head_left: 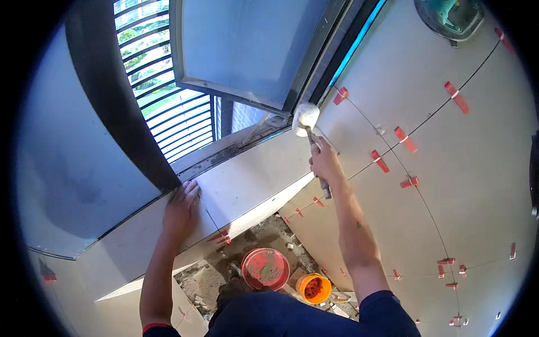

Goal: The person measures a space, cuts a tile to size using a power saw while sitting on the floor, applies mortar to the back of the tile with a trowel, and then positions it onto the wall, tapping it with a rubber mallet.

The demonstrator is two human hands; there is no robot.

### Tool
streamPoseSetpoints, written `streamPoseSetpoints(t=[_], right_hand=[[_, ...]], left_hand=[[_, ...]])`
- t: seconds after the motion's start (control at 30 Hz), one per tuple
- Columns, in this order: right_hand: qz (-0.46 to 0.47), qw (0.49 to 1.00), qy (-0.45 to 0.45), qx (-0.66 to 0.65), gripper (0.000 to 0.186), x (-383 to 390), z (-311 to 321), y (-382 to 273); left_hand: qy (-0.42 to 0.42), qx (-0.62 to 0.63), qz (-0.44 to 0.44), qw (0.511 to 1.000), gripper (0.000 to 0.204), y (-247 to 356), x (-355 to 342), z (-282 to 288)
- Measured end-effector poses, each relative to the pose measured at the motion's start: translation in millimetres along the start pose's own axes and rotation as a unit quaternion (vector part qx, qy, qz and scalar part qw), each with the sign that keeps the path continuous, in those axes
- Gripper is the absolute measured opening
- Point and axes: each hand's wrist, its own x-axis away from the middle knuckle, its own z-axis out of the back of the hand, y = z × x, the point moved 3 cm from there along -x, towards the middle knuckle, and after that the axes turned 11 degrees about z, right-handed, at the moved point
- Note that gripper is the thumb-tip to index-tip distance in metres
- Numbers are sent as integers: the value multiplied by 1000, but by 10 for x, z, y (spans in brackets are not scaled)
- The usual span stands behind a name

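Note:
My right hand is wrapped round the handle of a rubber mallet. The mallet's pale head is at the right end of the window sill, by the corner where the window frame meets the tiled wall; whether it touches the tile I cannot tell. My left hand lies flat with fingers stretched on the light sill tile, close to the dark window frame. Beside that hand a thin joint runs across the sill to a red wedge at its front edge.
An open window sash hangs over the sill, with outdoor railings behind. Red levelling wedges stick out of the wall tile joints. Below stand a red bucket and an orange bucket of red pieces. A suction tool is at upper right.

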Motion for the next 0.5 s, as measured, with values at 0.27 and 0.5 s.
streamPoseSetpoints(t=[0.27, 0.5], right_hand=[[81, 996, -18, 20, 28, 227, -118, -211], [20, 993, -108, -31, 32, 551, -256, -468]], left_hand=[[-5, 1, 22, 1000, 33, 53, 53, 89], [-13, -20, 0, 1000, 35, -27, 28, -19]])
